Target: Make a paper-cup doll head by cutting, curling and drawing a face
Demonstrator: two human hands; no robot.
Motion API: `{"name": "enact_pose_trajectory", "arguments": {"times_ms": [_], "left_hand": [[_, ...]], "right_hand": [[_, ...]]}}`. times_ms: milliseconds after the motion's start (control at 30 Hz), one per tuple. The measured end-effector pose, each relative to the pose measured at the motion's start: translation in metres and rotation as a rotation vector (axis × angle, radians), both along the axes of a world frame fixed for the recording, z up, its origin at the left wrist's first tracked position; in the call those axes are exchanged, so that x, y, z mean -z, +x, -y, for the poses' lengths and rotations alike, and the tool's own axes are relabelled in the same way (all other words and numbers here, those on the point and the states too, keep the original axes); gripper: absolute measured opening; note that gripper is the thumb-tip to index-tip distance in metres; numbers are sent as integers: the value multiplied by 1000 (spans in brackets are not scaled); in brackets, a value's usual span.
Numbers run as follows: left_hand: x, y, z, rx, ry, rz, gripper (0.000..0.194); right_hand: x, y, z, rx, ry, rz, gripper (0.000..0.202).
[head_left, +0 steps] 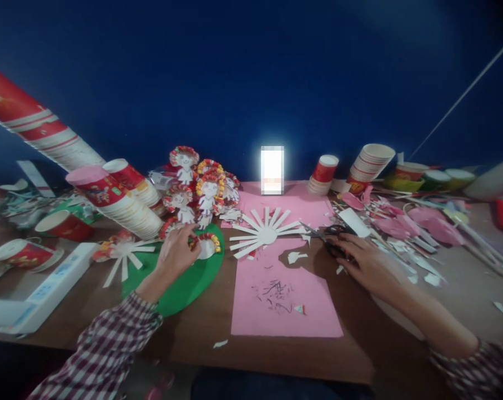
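My left hand (177, 249) is over a green sheet (180, 297), fingers pinched at the edge of a small white paper disc (205, 250) with a curled red and yellow rim. On the right, my right hand (362, 258) has its fingers around the dark handles of a pair of scissors (332, 241), whose blades point left. Between the hands, a white paper cutout (269, 234) with strips spread like rays lies on a pink sheet (285, 300) with dark scribbles. Another strip cutout (129, 254) with curled ends lies left of my left hand.
Several paper figures (185, 164) with curled rims stand behind my left hand. Stacked paper cups (118, 200) lean at left, near a white power strip (51, 289). More cup stacks (370, 161) and a bright blurred-out rectangle (272, 169) are at the back. Pink scraps (401, 222) lie right.
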State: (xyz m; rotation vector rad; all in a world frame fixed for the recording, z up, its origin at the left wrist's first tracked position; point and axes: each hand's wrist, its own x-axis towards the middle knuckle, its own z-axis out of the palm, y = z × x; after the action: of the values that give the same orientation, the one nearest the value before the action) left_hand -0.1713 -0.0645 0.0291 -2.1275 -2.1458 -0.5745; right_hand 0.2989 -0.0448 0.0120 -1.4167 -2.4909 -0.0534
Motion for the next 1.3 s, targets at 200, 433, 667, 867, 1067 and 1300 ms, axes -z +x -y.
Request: {"name": "enact_pose_trajectory", "arguments": {"times_ms": [200, 433, 667, 867, 1067, 1300], "left_hand": [[-1, -3, 1, 38, 28, 277, 43], [-18, -9, 12, 1, 53, 517, 43], [-42, 57, 30, 202, -165, 794, 42], [-12, 135, 28, 441, -332, 847, 37], [-3, 157, 12, 563, -353, 727, 39], [1, 154, 4, 516, -400, 621, 39]], "right_hand": [[-8, -1, 2, -5, -12, -18, 39], [-21, -4, 6, -30, 6, -57, 38], [-38, -46, 22, -156, -71, -264, 28], [-38, -92, 41, -220, -527, -583, 44], [-21, -99, 46, -172, -653, -687, 56], [-9, -105, 42, -103, -580, -654, 53]]}}
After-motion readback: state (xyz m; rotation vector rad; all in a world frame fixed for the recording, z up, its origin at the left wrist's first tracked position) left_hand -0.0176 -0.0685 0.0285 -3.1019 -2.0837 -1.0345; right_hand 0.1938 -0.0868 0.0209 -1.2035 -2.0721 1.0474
